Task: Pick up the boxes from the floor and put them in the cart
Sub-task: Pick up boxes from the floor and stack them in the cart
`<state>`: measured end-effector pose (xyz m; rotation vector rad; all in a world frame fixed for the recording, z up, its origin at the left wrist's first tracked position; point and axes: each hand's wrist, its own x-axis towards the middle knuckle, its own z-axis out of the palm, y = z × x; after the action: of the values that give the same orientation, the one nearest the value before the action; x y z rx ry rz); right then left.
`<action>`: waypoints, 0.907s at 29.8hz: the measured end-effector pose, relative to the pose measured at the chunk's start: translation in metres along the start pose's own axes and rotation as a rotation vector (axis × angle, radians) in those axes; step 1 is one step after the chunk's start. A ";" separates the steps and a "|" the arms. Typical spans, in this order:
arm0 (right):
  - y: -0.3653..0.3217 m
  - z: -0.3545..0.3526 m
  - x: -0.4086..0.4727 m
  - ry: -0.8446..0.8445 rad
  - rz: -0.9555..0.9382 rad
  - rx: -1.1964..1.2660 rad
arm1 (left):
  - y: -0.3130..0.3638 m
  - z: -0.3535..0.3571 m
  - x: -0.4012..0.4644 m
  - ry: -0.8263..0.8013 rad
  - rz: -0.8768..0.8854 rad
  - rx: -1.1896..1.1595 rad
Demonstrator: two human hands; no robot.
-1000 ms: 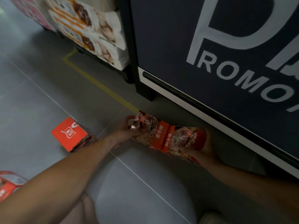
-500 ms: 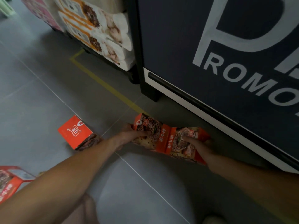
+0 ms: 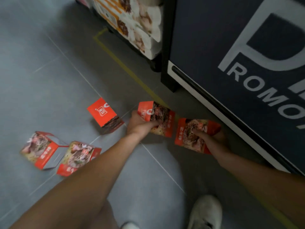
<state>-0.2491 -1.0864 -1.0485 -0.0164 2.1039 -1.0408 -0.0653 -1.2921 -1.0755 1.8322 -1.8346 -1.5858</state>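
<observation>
So this is the pick-up step, both hands busy down near the floor. Left hand has its fingers wrapped round one red box, and the right hand grips a second box just to the right of it, close by the dark promo stand. The two held boxes sit just beside each other with a small gap, and I can't tell for sure if they're clear of the tiles or only tipped up. Three more boxes lie on the floor: one just left of the left hand, and a pair further left and nearer, side by side. No cart in view at all, so I'd guess the next move is to stand, turn and find it, drop these two in, then come back for the other three. Grip looks fine for light cartons.
</observation>
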 end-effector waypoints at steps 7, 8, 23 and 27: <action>-0.080 -0.033 -0.112 0.023 -0.082 -0.120 | 0.050 -0.064 -0.112 0.093 0.022 -0.091; -0.095 -0.041 -0.134 0.029 -0.101 -0.131 | 0.064 -0.079 -0.132 0.097 0.026 -0.088; -0.375 -0.235 -0.494 0.118 -0.378 -0.171 | 0.377 -0.336 -0.452 0.128 0.214 0.027; -0.410 -0.290 -0.567 0.212 -0.441 -0.116 | 0.439 -0.360 -0.517 0.084 0.380 0.033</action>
<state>-0.1640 -0.9799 -0.3035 -0.4638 2.4144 -1.2137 0.0275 -1.2110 -0.3177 1.4236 -2.0282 -1.3296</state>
